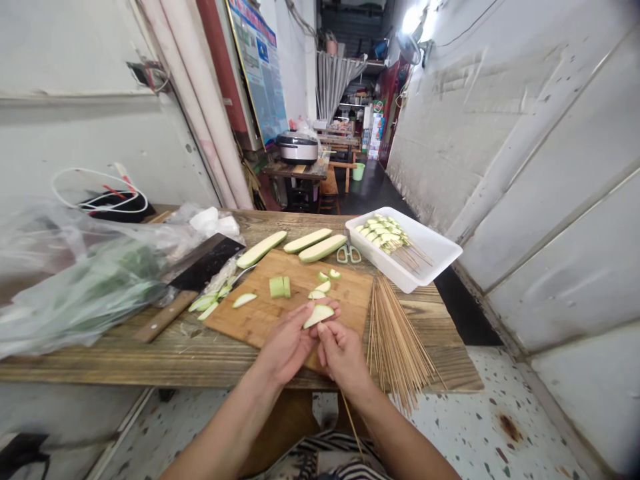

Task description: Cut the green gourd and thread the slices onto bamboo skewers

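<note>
My left hand [291,339] holds a pale green-edged squash slice [319,315] above the front of the wooden cutting board [260,300]. Close beside it, my right hand [342,353] pinches a thin wooden skewer [353,417], whose lower end slants down toward my lap. The skewer's tip is hidden at the slice. On the board lie a cut block [279,287], a single slice [245,300] at the left and several small slices behind my hands. A fan of loose skewers [397,340] rests right of the board.
Halved squashes [261,249] lie behind the board, near scissors [349,253]. A white tray [435,257] at the back right holds skewered slices [383,232]. At the left are a cleaver [203,270] and plastic bags [95,287]. The table's front edge is close.
</note>
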Available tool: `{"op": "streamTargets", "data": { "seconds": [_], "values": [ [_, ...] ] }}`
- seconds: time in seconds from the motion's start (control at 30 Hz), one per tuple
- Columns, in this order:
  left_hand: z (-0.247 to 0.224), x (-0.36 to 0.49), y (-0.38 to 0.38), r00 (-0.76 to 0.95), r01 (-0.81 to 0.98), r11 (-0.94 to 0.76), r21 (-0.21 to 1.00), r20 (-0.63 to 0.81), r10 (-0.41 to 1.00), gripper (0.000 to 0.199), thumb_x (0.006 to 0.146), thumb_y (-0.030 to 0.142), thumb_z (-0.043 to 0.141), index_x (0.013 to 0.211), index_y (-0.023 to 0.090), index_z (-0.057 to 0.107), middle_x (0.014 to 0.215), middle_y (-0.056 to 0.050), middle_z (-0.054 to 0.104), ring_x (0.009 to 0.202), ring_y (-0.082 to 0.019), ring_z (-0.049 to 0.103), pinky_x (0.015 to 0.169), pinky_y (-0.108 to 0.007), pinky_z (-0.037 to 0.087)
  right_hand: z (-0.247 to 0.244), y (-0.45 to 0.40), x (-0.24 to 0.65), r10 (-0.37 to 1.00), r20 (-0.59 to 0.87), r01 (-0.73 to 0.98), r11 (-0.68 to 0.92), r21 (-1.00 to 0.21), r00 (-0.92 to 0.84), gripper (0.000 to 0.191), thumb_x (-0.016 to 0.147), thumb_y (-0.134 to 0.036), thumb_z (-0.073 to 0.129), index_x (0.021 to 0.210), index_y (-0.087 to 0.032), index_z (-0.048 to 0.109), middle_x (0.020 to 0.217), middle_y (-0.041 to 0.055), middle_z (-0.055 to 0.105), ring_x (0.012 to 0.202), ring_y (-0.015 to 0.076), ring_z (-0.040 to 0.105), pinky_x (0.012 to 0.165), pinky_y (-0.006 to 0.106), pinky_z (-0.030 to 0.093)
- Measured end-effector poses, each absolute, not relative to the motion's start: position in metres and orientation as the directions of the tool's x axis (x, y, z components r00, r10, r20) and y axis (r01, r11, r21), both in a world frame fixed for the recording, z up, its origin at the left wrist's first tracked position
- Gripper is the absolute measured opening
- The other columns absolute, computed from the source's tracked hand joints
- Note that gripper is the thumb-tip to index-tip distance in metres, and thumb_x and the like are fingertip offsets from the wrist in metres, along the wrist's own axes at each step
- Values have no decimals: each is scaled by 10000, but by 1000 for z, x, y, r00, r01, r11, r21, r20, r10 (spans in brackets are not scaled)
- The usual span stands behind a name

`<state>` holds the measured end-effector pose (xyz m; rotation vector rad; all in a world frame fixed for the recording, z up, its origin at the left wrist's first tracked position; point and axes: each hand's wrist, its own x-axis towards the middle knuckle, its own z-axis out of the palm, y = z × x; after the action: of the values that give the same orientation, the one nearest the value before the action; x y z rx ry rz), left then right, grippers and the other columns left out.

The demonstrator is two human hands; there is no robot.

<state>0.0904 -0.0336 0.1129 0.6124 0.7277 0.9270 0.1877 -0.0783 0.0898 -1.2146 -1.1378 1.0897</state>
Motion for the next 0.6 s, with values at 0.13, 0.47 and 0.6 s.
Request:
{"op": "streamTargets", "data": {
  "seconds": [0.13, 0.47, 0.6],
  "values": [
    [114, 84, -25, 333, -525, 399, 752, -250, 909, 208, 815, 217, 549, 972, 112, 636, 1031, -121, 672, 978, -217, 621, 879, -372, 488, 84, -92, 192, 1000, 0, 8, 0, -1000, 2, 286, 846, -390, 491, 697, -151, 544, 414, -79, 434, 294, 54, 323, 318, 157, 230],
    [113, 86, -23, 271, -521, 445, 728, -353, 895, 145, 844, 189, 496, 845, 111, 618, 926, -112, 688, 870, -200, 659, 846, -414, 504, 70, -113, 191, 993, 99, 164, 87, -983, 71, 285, 894, -314, 419, 800, -146, 629, 502, -54, 346, 439, 98, 324, 398, 196, 244],
    [102, 95, -34, 349, -496, 520, 696, -388, 853, 135, 815, 208, 547, 846, 107, 631, 880, -105, 692, 833, -199, 663, 753, -334, 530, 69, -104, 192, 989, 110, 145, 95, -985, 100, 294, 892, -329, 417, 747, -148, 597, 508, -54, 347, 443, 96, 293, 410, 204, 229]
  ]
}}
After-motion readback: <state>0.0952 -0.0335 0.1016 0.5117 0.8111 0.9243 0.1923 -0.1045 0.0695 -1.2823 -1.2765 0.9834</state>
